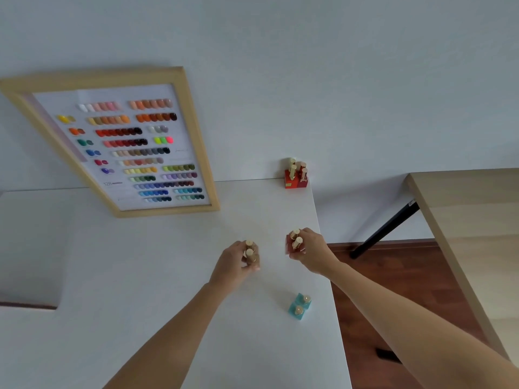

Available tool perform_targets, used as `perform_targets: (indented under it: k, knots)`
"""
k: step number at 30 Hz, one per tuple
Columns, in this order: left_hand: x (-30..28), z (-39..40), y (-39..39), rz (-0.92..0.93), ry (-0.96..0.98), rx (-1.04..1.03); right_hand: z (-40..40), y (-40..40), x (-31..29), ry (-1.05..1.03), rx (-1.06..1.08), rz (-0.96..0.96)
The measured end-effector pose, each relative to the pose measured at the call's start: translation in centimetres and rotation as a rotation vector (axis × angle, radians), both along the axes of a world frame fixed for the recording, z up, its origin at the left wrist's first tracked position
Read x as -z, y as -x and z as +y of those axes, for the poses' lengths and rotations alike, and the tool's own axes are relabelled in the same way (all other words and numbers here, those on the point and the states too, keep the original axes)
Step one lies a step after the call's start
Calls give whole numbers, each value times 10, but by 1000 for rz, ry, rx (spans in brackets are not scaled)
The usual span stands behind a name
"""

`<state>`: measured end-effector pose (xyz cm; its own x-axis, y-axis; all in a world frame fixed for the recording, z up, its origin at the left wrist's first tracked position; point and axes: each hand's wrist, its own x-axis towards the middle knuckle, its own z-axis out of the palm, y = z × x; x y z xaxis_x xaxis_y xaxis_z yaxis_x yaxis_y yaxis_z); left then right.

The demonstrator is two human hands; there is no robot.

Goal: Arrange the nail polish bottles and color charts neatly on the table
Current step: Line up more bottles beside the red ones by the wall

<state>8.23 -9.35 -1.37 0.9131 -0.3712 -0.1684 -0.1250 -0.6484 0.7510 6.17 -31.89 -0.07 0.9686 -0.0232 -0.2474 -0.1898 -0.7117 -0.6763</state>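
My left hand (234, 265) is closed around a small cluster of gold-capped nail polish bottles (250, 252) on the white table (140, 276). My right hand (310, 252) grips two gold-capped red bottles (295, 242) near the table's right edge. Two teal bottles (300, 306) stand closer to me by the same edge. Several red and orange bottles (295, 174) are grouped at the far right corner. A wood-framed colour chart (132, 144) with rows of nail swatches leans against the wall at the back left.
The table's right edge (325, 262) drops to a reddish wooden floor (393, 290). A second, light-wood table (471, 220) with a black leg (384, 228) stands to the right. A pale wall runs behind.
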Motion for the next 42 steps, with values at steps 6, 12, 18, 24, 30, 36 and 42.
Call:
perform_targets:
  k: [6, 12, 18, 24, 30, 36, 42]
  knots:
    - [-4, -25, -61, -24, -34, -20, 0, -53, -5, -5, 44, -20]
    - [3, -47, -107, -39, -37, -36, -1, -95, 4, 39, 42, -26]
    - [13, -61, -134, -17, -73, -26, -3, -122, 14, 85, 20, -8]
    - [20, -70, -145, -10, -54, -31, -7, -134, 20, 82, 3, -28]
    - [22, -73, -149, -14, -34, -32, -8, -136, 23, 67, 30, -31]
    - [27, -66, -139, 5, -22, -122, 0, -114, 26, -178, 495, 46]
    - [27, -63, -128, -151, -7, -83, 25, -91, 31, -280, 700, -52]
